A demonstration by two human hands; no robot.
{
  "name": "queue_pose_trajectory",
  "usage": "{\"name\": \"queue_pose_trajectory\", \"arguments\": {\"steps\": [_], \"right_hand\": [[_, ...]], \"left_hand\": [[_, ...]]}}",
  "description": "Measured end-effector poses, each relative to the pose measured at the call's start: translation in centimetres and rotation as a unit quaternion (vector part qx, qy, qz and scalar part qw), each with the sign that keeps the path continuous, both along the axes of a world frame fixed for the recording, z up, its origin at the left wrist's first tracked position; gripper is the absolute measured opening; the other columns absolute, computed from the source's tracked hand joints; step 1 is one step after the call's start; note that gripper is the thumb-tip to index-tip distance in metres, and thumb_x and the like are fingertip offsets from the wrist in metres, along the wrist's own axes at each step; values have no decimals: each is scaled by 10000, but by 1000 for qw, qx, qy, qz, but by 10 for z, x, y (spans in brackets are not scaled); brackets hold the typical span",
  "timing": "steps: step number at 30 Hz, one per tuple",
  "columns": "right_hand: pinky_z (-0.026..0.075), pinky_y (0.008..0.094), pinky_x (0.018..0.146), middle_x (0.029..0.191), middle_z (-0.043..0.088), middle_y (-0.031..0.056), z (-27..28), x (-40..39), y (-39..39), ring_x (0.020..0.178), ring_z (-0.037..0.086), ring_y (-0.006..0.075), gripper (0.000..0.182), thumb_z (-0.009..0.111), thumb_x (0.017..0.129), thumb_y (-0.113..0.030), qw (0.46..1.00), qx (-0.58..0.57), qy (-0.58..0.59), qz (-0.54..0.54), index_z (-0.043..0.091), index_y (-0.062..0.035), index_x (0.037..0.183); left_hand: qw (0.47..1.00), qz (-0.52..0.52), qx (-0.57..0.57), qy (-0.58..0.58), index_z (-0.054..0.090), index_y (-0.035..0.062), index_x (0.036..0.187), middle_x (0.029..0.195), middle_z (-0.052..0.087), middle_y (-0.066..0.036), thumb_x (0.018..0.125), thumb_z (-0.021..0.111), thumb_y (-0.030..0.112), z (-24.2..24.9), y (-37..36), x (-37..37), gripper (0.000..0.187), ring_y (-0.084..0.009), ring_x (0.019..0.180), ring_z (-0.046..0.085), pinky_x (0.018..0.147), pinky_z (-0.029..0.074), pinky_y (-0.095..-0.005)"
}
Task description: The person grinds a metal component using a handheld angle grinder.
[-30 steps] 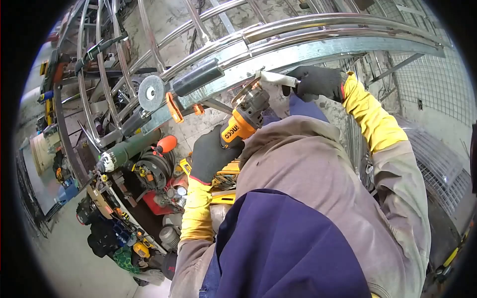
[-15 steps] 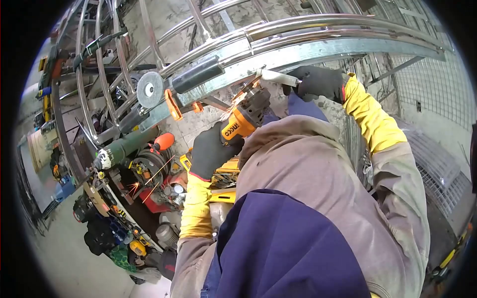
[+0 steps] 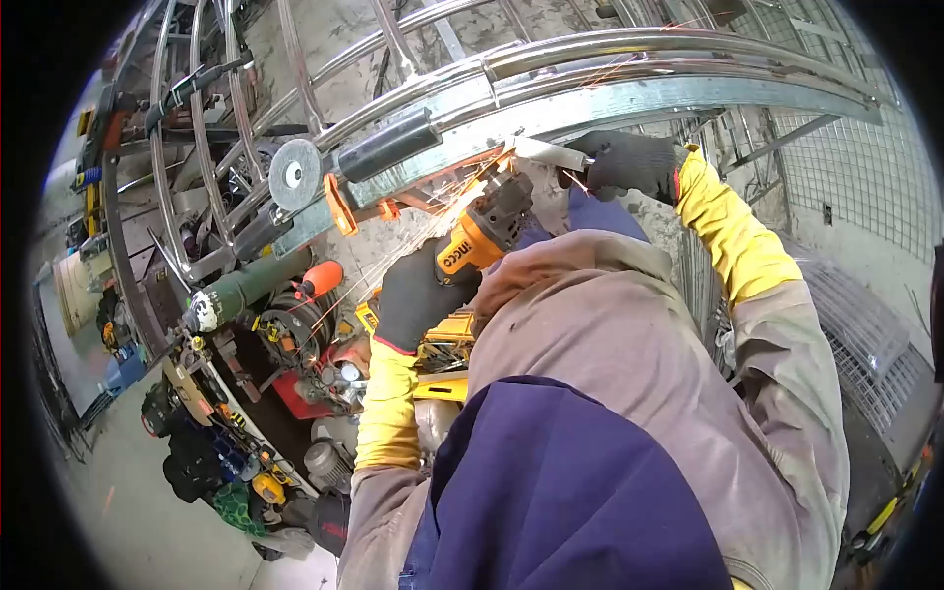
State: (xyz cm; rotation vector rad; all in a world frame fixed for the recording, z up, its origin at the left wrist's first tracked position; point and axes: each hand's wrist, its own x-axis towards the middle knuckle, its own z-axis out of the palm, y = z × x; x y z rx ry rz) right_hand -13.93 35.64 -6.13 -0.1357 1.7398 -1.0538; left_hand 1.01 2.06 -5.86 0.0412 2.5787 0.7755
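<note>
My left hand (image 3: 418,300), in a dark work glove, is wrapped around the body of an orange and black angle grinder (image 3: 472,241). Bright sparks stream from the grinder's head, down and to the left past the glove. At the upper right, my right hand (image 3: 629,162), gloved too, is closed on a short pale metal piece (image 3: 551,152). Its left end meets the grinder's head, where the sparks start. The grinder's disc is hidden from view. Just beyond both hands runs a long flat steel bar (image 3: 629,98).
Behind the bar stands a frame of shiny curved tubes (image 3: 590,59). A second grinder with a grey disc (image 3: 295,175) and an orange clamp (image 3: 340,206) sit on the bar. A green cylinder (image 3: 246,290) and cluttered tools lie lower left; wire mesh (image 3: 865,344) leans at right.
The spark stream has grown much brighter and wider, with a few sparks flying at the upper right too. Both hands stay almost in the same place.
</note>
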Motion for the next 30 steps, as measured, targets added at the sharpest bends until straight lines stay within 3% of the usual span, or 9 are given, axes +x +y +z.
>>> {"name": "queue_pose_trajectory", "arguments": {"steps": [3, 11, 13, 14, 16, 18, 23, 26, 30], "right_hand": [[406, 277, 583, 760, 613, -4, -10, 5, 3, 645, 534, 97, 359, 640, 796, -52, 999, -16, -7, -34, 787, -74, 1123], [447, 264, 609, 838, 675, 19, -62, 7, 22, 680, 581, 107, 394, 647, 779, -31, 996, -55, 52, -37, 798, -69, 1140], [440, 271, 602, 832, 675, 21, -20, 4, 7, 678, 583, 109, 388, 653, 785, -30, 996, -44, -43, -63, 798, -62, 1144], [440, 271, 602, 832, 675, 21, -27, 5, 9, 678, 583, 109, 388, 653, 785, -30, 996, -44, -44, -63, 798, -62, 1144], [435, 273, 598, 833, 676, 22, -39, 6, 9, 677, 583, 113, 384, 664, 785, -36, 998, -2, 51, -30, 798, -63, 1144], [435, 274, 596, 841, 681, 27, -34, 7, 9, 674, 582, 114, 379, 669, 789, -39, 998, 3, 46, -44, 798, -63, 1144], [444, 274, 612, 862, 700, 46, -25, 7, 8, 698, 591, 114, 360, 680, 806, -50, 996, 55, 60, -34, 797, -48, 1147], [475, 276, 667, 859, 707, 48, -39, 6, 18, 750, 615, 118, 343, 692, 828, -69, 993, -40, 111, 28, 802, -46, 1153], [502, 324, 815, 1022, 751, 38, -62, -3, 27, 929, 646, 117, 367, 687, 949, -241, 997, -70, -45, -3, 758, -117, 1287]], "left_hand": [[1000, -10, 1, 7, 760, 126, 1156, 958, 792, -172, 833, 851, 410, -7, -5, 1, 439, -408, 875, 775, 776, 613, -495], [1000, -3, -1, 7, 751, 70, 1157, 944, 797, -211, 840, 879, 345, -5, 0, 2, 439, -419, 890, 785, 774, 603, -480], [1000, 7, 2, 4, 750, 71, 1158, 942, 796, -210, 840, 880, 347, -6, 0, 3, 440, -420, 889, 785, 772, 604, -483], [1000, 5, 2, 8, 749, 72, 1162, 940, 796, -210, 840, 882, 351, -8, -1, 3, 445, -421, 888, 785, 771, 604, -485], [1000, 3, 1, 12, 749, 73, 1165, 937, 796, -209, 840, 883, 354, -7, -1, 3, 450, -422, 887, 785, 769, 605, -488], [1000, 12, -10, -24, 740, 115, 1210, 1009, 790, -182, 838, 848, 404, -6, 0, 2, 483, -404, 924, 772, 805, 610, -505], [1000, 7, -7, -20, 734, 107, 1211, 1004, 792, -191, 842, 847, 424, -9, -2, 2, 499, -404, 927, 774, 811, 611, -505], [1000, 6, -9, -17, 733, 105, 1211, 994, 793, -195, 845, 848, 429, -18, -5, 3, 502, -406, 920, 776, 810, 612, -505], [999, 38, 0, -12, 761, 83, 1168, 945, 797, -207, 840, 880, 341, -13, -1, 5, 434, -412, 894, 786, 781, 602, -470]]}}
